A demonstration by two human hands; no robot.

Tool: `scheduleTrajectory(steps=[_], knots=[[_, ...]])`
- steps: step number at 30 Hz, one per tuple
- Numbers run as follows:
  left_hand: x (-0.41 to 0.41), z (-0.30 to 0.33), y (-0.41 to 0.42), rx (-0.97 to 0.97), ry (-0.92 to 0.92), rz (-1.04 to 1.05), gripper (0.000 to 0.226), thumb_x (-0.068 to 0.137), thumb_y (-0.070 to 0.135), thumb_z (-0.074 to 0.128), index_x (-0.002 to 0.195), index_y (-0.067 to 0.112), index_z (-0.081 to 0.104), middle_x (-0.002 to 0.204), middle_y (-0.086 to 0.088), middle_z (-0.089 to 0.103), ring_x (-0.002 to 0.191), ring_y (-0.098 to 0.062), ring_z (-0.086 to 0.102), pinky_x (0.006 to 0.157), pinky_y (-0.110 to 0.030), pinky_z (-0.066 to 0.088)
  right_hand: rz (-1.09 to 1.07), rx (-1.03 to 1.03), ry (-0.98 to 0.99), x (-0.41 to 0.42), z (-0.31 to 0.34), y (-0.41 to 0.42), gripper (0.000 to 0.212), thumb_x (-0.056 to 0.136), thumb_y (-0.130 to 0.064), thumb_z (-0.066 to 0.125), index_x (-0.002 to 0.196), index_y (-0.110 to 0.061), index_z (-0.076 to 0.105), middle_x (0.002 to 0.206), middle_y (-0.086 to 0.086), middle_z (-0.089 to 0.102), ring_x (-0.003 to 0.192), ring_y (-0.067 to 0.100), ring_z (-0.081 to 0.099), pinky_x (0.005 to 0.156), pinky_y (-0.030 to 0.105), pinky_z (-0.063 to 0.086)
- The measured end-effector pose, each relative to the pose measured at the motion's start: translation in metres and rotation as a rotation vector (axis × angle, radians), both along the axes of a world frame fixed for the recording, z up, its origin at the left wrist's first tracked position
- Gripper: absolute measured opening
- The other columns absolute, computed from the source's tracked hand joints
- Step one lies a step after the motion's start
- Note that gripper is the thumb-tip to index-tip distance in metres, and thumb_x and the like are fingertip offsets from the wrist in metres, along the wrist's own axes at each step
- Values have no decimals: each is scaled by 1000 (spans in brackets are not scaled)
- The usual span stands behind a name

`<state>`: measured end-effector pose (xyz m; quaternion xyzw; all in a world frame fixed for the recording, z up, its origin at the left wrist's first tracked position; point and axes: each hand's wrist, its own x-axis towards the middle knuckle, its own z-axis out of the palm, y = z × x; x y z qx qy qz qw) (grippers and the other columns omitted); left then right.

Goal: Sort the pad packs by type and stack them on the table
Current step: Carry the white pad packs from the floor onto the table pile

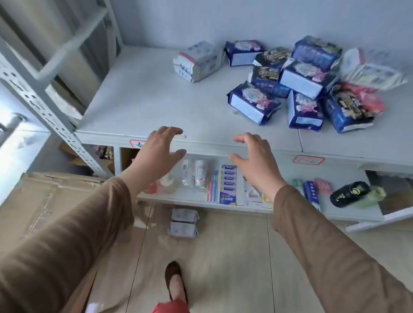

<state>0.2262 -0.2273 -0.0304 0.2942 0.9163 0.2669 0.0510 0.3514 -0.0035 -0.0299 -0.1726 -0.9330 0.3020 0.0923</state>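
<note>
- A white desk (154,106) stands against a pale wall, with a shelf below it.
- The packs (306,82) lie jumbled at its far right; one white pack (197,60) sits apart.
- They look light, soft and slippery; best gripped across the flat faces.
- The left hand (160,152) and right hand (253,158) hover at the near edge, fingers apart and holding nothing.
- Two packs (184,222) lie on the floor.

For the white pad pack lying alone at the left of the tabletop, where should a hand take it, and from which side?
The white pad pack lies apart from the heap of blue packs, with bare table around it. I would come from above with the left hand, which is empty, fingers across its two long sides near the middle: the crimped end facing the camera looks too floppy to hold.
</note>
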Motion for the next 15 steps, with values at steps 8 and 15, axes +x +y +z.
scheduleTrajectory(steps=[8,15], knots=[[-112,22,50,73,-56,41,54,88,34,70,136,19,51,134,-7,53,124,-26,50,102,-37,38,-12,2,22,-92,28,48,40,93,-29,65,130,-18,55,132,2,55,125,22,44,97,30,36],[-215,28,101,83,-131,155,60,84,34,74,136,13,50,134,-11,53,122,-28,52,102,-37,40,-21,-62,27,-153,43,98,41,91,-29,68,128,-17,56,130,3,56,123,21,47,95,30,38]])
